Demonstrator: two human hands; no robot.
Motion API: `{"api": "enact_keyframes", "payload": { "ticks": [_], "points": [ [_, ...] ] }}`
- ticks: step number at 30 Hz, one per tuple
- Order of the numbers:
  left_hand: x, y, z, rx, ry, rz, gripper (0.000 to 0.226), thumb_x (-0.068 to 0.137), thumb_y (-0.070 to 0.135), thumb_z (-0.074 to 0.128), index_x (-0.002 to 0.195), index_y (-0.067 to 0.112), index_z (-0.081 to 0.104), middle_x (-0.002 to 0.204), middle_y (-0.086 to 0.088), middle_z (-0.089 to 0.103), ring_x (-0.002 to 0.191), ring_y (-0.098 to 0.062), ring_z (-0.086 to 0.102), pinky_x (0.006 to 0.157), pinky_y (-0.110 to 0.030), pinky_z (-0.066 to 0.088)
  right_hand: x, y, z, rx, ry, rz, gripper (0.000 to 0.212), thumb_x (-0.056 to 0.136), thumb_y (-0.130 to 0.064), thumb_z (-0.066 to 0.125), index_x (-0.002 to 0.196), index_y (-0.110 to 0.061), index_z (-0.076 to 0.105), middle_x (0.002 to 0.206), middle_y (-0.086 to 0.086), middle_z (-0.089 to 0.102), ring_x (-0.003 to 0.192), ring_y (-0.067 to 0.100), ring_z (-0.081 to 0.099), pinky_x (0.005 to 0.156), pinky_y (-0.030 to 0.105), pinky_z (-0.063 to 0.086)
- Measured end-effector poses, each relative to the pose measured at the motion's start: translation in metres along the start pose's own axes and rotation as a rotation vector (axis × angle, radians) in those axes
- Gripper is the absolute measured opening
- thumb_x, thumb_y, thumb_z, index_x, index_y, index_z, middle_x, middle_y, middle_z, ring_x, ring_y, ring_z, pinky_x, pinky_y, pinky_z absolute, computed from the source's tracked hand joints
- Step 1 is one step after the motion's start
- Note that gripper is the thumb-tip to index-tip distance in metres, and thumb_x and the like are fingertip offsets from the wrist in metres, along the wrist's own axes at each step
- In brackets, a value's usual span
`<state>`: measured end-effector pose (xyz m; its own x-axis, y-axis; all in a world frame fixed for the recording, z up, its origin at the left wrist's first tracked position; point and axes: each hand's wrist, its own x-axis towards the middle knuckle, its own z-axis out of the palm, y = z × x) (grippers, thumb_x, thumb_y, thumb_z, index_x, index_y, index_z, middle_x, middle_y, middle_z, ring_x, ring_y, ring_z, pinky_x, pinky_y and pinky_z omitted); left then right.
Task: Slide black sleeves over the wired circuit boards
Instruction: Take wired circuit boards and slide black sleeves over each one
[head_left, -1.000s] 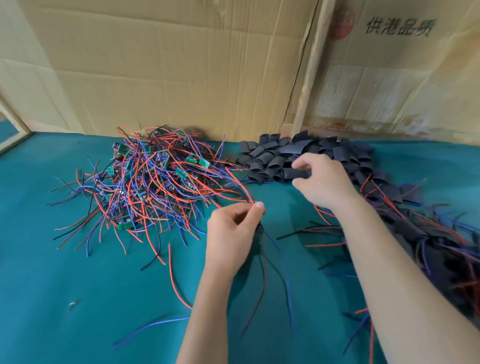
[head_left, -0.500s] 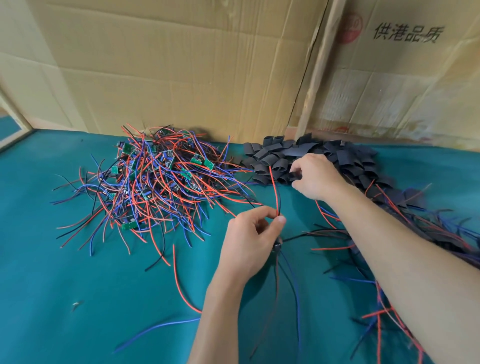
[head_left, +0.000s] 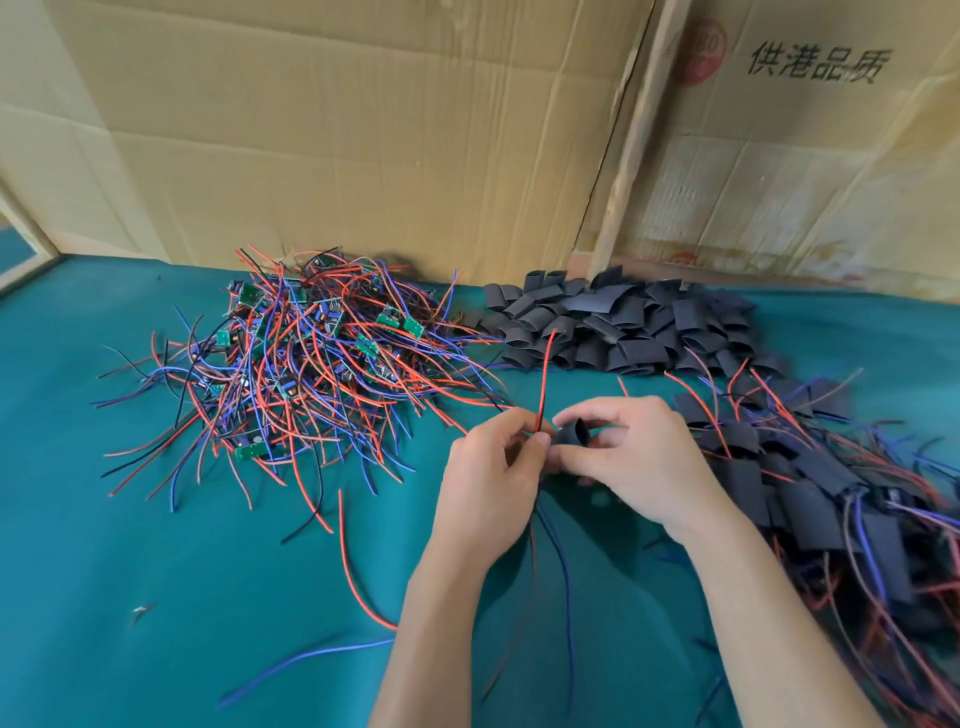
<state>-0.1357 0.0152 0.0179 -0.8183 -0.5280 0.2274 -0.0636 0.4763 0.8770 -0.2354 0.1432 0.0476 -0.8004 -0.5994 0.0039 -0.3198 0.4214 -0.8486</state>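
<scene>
Head cam looks down at a teal cloth table (head_left: 156, 571) with both hands meeting roughly in the middle. Left hand (head_left: 488, 483) has its fingers curled and pinches a wired circuit board; the board itself is hidden inside the fingers, so all you really see is a red wire (head_left: 543, 379) sticking straight up out of the pinch and blue and dark wires (head_left: 563, 571) hanging down below the hand toward the camera. Right hand (head_left: 631, 462) is just beside it, thumb and fingers curled round a single black sleeve (head_left: 574, 434), held with its open end turned toward the left hand's fingertips. Sleeve and fingertips look like they're touching, but I can't tell whether the board has gone into it at all.

No real containers here, just piles lying loose on the cloth. Far left of the hands sits a big tangle of bare boards with red, blue and black wires (head_left: 311, 374), little green boards poking out. Behind the hands, against the cardboard wall (head_left: 363, 130), there's a heap of empty black sleeves (head_left: 623, 327). Off to the right, running down toward the near edge, is a pile of sleeved boards (head_left: 831, 493) with wires trailing out. One loose red wire (head_left: 353, 566) and a loose blue wire (head_left: 306, 662) lie on the cloth near the left forearm.
</scene>
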Motion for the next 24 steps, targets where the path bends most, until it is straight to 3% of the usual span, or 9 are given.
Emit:
{"api": "enact_keyframes", "payload": {
  "ticks": [3,6,10,13,16,24],
  "points": [
    [0.000,-0.001,0.000,0.016,0.018,0.011,0.010,0.096,0.017,0.060,0.089,0.020,0.067,0.070,0.003,0.067,0.069,-0.018,0.059,0.069,-0.032,0.048,0.001,0.002,-0.001,0.082,-0.034,0.002,0.038,0.062,-0.028,0.094,0.097,-0.031,0.079,0.084,-0.001,0.079,0.074,0.020,0.075,0.077,0.037,0.057],
    [0.000,-0.001,-0.001,-0.033,-0.018,-0.013,0.014,0.097,0.013,0.058,0.089,0.020,0.066,0.071,0.004,0.070,0.065,-0.012,0.066,0.063,-0.025,0.049,0.003,0.006,-0.001,0.098,-0.007,-0.015,0.036,0.067,-0.021,0.094,0.099,-0.027,0.079,0.090,-0.003,0.079,0.080,0.022,0.076,0.083,0.038,0.059],
    [0.000,0.001,0.002,-0.144,-0.062,-0.054,0.019,0.099,0.005,0.054,0.090,0.017,0.066,0.076,0.003,0.072,0.062,-0.012,0.067,0.068,-0.025,0.053,0.003,0.004,-0.011,0.350,0.123,-0.048,0.009,0.082,-0.006,0.082,0.084,-0.015,0.080,0.078,0.012,0.076,0.065,0.019,0.072,0.064,0.027,0.060],
    [-0.001,0.002,0.003,-0.149,-0.089,-0.046,0.021,0.099,0.004,0.054,0.090,0.018,0.067,0.077,0.003,0.073,0.062,-0.013,0.067,0.072,-0.029,0.056,0.003,0.001,-0.030,0.645,0.313,-0.036,0.009,0.087,-0.005,0.077,0.081,-0.011,0.079,0.066,0.006,0.072,0.058,0.013,0.068,0.055,0.017,0.053],
    [-0.002,0.003,0.005,-0.124,-0.118,-0.027,0.020,0.099,0.004,0.055,0.091,0.018,0.068,0.077,0.003,0.073,0.062,-0.012,0.067,0.071,-0.025,0.055,0.004,0.000,-0.045,0.895,0.463,-0.004,0.008,0.088,-0.006,0.077,0.081,-0.010,0.073,0.060,0.000,0.067,0.056,0.011,0.065,0.055,0.016,0.052],
    [-0.002,0.002,0.004,-0.123,-0.147,-0.025,0.021,0.098,0.005,0.057,0.089,0.019,0.069,0.079,0.002,0.074,0.063,-0.013,0.066,0.069,-0.021,0.052,0.008,0.000,-0.039,1.054,0.422,0.063,0.018,0.088,-0.006,0.076,0.071,-0.010,0.070,0.059,-0.001,0.065,0.056,0.010,0.066,0.056,0.014,0.052]
  ]
}}
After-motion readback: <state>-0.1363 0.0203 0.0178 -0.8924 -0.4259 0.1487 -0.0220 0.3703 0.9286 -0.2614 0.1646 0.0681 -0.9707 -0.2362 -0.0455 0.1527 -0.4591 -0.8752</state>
